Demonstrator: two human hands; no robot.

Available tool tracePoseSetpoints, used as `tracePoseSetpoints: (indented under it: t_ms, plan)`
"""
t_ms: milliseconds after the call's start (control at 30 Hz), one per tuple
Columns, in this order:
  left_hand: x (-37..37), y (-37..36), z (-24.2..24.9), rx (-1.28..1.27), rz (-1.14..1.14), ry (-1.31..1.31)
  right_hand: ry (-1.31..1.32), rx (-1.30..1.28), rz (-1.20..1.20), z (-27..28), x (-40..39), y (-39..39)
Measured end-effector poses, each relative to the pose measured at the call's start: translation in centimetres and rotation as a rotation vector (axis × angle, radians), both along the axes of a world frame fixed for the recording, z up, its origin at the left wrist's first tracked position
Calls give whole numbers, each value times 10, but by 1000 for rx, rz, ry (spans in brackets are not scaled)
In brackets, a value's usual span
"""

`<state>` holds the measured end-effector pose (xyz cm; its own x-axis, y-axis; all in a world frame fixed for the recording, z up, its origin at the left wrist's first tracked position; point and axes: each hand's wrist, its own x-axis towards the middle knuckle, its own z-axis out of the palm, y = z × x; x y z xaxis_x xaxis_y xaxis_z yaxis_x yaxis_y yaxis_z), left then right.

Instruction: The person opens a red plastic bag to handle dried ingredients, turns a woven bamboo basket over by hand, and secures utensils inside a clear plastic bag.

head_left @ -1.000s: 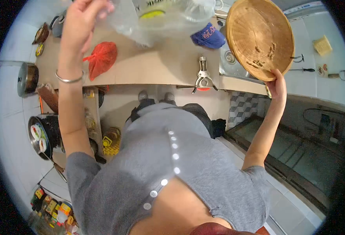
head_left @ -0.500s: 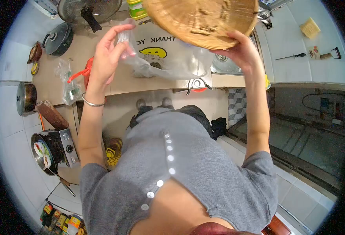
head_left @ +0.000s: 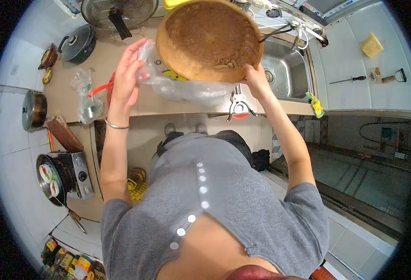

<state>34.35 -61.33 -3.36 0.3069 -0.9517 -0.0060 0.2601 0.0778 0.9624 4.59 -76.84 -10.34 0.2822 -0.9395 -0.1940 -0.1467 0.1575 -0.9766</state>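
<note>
My right hand (head_left: 257, 82) grips the near right rim of a round woven bamboo tray (head_left: 210, 39), thumb on the inner side. The tray is tilted above a clear plastic bag (head_left: 189, 91) and covers most of it. A few brown bits show near the tray's lower edge; what they are I cannot make out. My left hand (head_left: 129, 77) pinches the bag's left edge between thumb and fingers and holds it up. What lies inside the bag is hidden by the tray.
A steel sink (head_left: 285, 70) is at the right, with black-handled scissors (head_left: 238, 105) at the counter's front edge. At the left are a lidded pot (head_left: 78, 44), a smaller plastic bag (head_left: 88, 100) and a red strap (head_left: 102, 88). A large pan (head_left: 135, 14) stands behind.
The bamboo tray has moved left over the plastic bag and tipped, with my right hand following. Fewer brown bits show in it, and the sink has come into view. My left hand keeps holding the bag.
</note>
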Motion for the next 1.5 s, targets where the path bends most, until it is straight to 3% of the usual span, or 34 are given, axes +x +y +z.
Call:
tracePoseSetpoints:
  t_ms: [33, 100, 200, 233, 367, 567, 667, 733, 767, 867, 1067, 1133, 1233, 1300, 1400, 1467, 1500]
  plan:
    - [-1, -2, -2, 16, 28, 13, -1, -1, 0, -7, 0, -3]
    - [-2, -8, -7, 43, 24, 24, 226, -409, 51, -12, 2, -6]
    - [1, -17, -21, 78, 34, 27, 424, -639, 83, -8, 11, 0]
    - [3, -19, -26, 85, 47, 18, 395, -901, 121, -3, 15, 3]
    - [5, -23, -44, 70, 46, 6, 453, -1044, 177, -3, 23, 0]
    - [-4, -19, -54, 30, 43, -33, 441, -1034, 111, -19, 27, -21]
    - [-5, -20, -71, 173, 56, -238, 420, -1024, 81, -30, 28, -34]
    - [-4, -20, -95, 113, 143, -880, 490, -997, 104, -39, 28, -38]
    - [-6, -22, -102, 113, 169, -961, 576, -1002, 132, -41, 29, -39]
    - [-10, -19, -116, 252, 133, -911, 792, -833, 294, -44, 25, -41]
    - [-19, -13, -119, 113, 354, -873, 665, -925, 239, -40, 19, -43]
    - [-18, -13, -124, 89, 395, -849, 526, -1114, 114, -44, 23, -41]
    - [-18, -11, -139, -72, 533, -810, 572, -1132, 210, -51, 24, -46]
    - [-19, -6, -137, 287, 393, -628, 615, -1178, 259, -47, 30, -52]
    - [-24, -1, -136, 102, 569, -657, 563, -1095, 242, -54, 30, -43]
    - [-25, 4, -139, 149, 508, -571, 647, -1042, 291, -48, 32, -40]
    - [-23, 4, -139, 189, 454, -488, 544, -1131, 290, -38, 37, -45]
